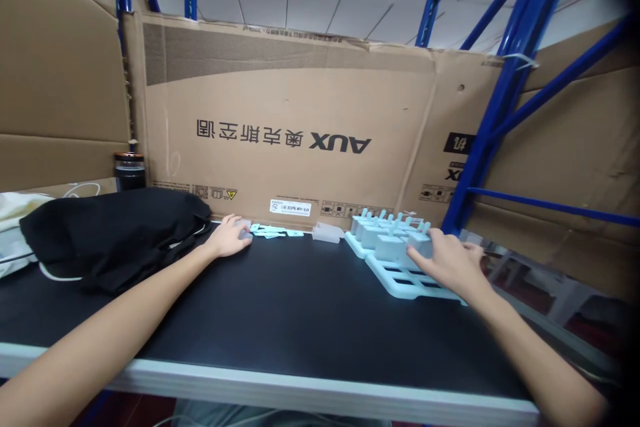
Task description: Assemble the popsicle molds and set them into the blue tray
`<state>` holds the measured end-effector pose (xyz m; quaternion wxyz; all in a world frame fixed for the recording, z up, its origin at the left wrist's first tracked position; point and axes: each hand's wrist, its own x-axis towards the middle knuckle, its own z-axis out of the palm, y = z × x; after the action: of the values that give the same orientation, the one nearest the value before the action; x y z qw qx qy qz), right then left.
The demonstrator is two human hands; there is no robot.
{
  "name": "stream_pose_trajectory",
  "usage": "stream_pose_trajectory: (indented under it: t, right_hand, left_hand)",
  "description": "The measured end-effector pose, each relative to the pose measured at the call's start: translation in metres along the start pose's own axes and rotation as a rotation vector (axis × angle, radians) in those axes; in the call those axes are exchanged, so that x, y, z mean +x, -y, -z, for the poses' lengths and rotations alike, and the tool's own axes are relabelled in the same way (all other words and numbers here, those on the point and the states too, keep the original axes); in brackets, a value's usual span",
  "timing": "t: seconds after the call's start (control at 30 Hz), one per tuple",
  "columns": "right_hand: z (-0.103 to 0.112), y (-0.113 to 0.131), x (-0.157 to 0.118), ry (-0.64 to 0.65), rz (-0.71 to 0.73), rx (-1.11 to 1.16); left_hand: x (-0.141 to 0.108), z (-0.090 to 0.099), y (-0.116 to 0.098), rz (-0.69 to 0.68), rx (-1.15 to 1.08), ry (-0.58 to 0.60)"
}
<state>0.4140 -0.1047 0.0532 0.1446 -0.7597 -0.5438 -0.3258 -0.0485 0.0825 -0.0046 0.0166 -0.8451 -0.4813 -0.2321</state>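
Light blue ice pop molds [387,248] with upright stick handles stand close together in a light blue rack [400,290] on the right of the table. My right hand [449,261] is at the rack's near right side, its thumb and fingers closed about one ice pop mold [419,242]. Far to the left, my left hand [230,237] rests at the table's back, fingers curled round a small translucent cup [245,225] that they partly cover. Just right of it lie several loose light blue sticks [275,232]. A translucent cup [328,233] lies between the sticks and the rack.
A black cloth bundle [115,230] lies on the left, with a dark jar [130,170] behind it. Printed cardboard [280,100] walls the back of the black table [300,313]. A blue metal post [495,113] rises at the right edge.
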Motion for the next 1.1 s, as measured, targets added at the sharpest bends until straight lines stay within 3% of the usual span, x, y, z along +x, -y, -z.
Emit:
stream_pose_trajectory:
  t: [0.23,0.5,0.67,1.1]
  right_hand:
    - [-0.007,-0.001,-0.005,-0.018,0.034,-0.035]
    - [-0.006,-0.003,-0.008,-0.074,0.077,-0.106]
    - [0.001,-0.004,-0.011,-0.061,0.056,-0.160]
    - [-0.015,-0.013,-0.011,0.014,0.094,-0.130]
  left_hand:
    - [0.006,-0.010,0.009,0.062,-0.014,0.029]
    - [0.005,-0.006,0.007,-0.004,-0.028,-0.088]
    - [0.006,-0.005,0.011,0.028,-0.051,-0.120]
    - [0.002,0.004,0.006,0.095,-0.011,-0.022]
